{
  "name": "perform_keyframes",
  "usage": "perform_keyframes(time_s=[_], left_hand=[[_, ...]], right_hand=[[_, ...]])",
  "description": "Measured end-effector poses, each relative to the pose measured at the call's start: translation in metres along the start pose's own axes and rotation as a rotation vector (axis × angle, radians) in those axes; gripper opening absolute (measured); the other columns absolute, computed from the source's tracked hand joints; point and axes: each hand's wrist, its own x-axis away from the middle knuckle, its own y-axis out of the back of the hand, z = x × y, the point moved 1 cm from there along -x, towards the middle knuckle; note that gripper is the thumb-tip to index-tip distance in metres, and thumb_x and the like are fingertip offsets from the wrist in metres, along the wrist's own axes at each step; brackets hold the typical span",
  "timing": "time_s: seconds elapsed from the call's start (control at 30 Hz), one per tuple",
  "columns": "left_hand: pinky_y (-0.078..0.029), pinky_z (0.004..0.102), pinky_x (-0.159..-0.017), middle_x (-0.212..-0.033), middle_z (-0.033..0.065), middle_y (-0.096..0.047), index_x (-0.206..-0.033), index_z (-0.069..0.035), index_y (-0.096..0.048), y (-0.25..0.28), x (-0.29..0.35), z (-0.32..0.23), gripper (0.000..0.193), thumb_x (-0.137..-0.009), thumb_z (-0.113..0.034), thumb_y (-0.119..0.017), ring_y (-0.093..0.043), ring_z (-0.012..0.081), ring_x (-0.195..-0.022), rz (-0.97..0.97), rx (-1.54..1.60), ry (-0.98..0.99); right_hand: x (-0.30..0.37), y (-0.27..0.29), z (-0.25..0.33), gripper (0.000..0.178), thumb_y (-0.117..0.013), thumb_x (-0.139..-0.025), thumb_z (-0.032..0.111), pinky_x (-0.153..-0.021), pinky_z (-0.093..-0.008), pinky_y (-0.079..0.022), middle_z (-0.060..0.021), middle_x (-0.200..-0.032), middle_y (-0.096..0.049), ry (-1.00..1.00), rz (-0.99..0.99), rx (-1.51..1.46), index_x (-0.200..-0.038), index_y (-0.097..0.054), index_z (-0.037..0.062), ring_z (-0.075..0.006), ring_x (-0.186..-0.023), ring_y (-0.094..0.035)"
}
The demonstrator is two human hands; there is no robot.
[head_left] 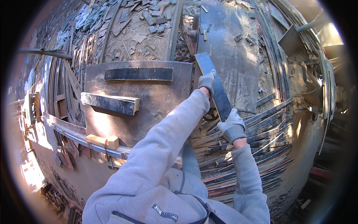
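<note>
A dark-faced plywood strip (220, 91) slants across the gap between two tables, its far end over the right one. My left hand (207, 81), in a grey knit glove, is closed around its middle. My right hand (232, 126), gloved alike, grips its near end with the thumb on top. On the left table (156, 100) lies another dark plywood strip (138, 74), flat near the far edge. Closer to me, a stack of plywood strips (110, 103) with pale layered edges sits at the left side.
The right table (227, 48) carries a few small offcuts (250, 39). Long thin strips (248, 149) are piled to my right. A rail with wooden blocks (102, 141) runs along the left table's near edge. Scrap pieces (153, 20) and sawdust cover the ground beyond.
</note>
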Motion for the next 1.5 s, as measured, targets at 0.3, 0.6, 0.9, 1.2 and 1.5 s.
perform_keyframes(time_s=[0.3, 0.6, 0.9, 1.2, 1.5], left_hand=[[-0.055, 0.0409, -0.090, -0.113, 0.0183, -0.076, -0.123, 0.011, -0.071, -0.008, -0.001, -0.016, 0.065, -0.096, -0.048, -0.074, -0.072, 0.0273, -0.099, -0.070, 0.002, 0.000], [-0.055, 0.0414, -0.088, -0.113, 0.0197, -0.076, -0.119, 0.011, -0.072, -0.010, -0.005, -0.027, 0.063, -0.094, -0.047, -0.075, -0.073, 0.0282, -0.098, -0.093, -0.058, 0.006], [-0.056, 0.0436, -0.091, -0.118, 0.0242, -0.076, -0.127, 0.010, -0.070, -0.015, -0.028, -0.015, 0.074, -0.090, -0.053, -0.078, -0.074, 0.0316, -0.104, -0.017, 0.028, -0.081], [-0.057, 0.0424, -0.093, -0.115, 0.0219, -0.078, -0.128, 0.007, -0.066, 0.063, 0.141, -0.004, 0.063, -0.095, -0.044, -0.081, -0.076, 0.0349, -0.108, -0.087, -0.180, -0.385], [-0.054, 0.0391, -0.100, -0.123, 0.0150, -0.068, -0.144, 0.007, -0.051, 0.345, 0.145, 0.018, 0.072, -0.099, -0.041, -0.081, -0.065, 0.0257, -0.111, -0.614, 0.419, -0.530]], right_hand=[[-0.013, -0.001, 0.003, 0.073, -0.082, -0.078, 0.032, -0.094, -0.0506, -0.059, -0.0334, -0.110, -0.073, 0.007, -0.012, 0.012, -0.127, -0.047, -0.0088, -0.0473, -0.107, -0.074], [-0.020, 0.005, 0.012, 0.075, -0.086, -0.076, 0.034, -0.097, -0.0492, -0.058, -0.0332, -0.109, -0.074, -0.015, -0.005, -0.012, -0.126, -0.049, -0.0066, -0.0468, -0.108, -0.074], [-0.027, 0.010, 0.024, 0.073, -0.084, -0.075, 0.029, -0.099, -0.0485, -0.058, -0.0338, -0.113, -0.073, -0.009, 0.005, -0.071, -0.129, -0.050, -0.0077, -0.0468, -0.113, -0.073], [0.053, -0.042, -0.024, 0.075, -0.087, -0.075, 0.037, -0.094, -0.0527, -0.058, -0.0305, -0.109, -0.073, 0.150, -0.041, -0.283, -0.131, -0.053, 0.0006, -0.0496, -0.109, -0.071], [0.056, -0.077, 0.186, 0.076, -0.088, -0.074, 0.031, -0.094, -0.0483, -0.059, -0.0218, -0.128, -0.071, 0.682, -0.093, 0.052, -0.140, -0.057, 0.0088, -0.0405, -0.113, -0.072]])
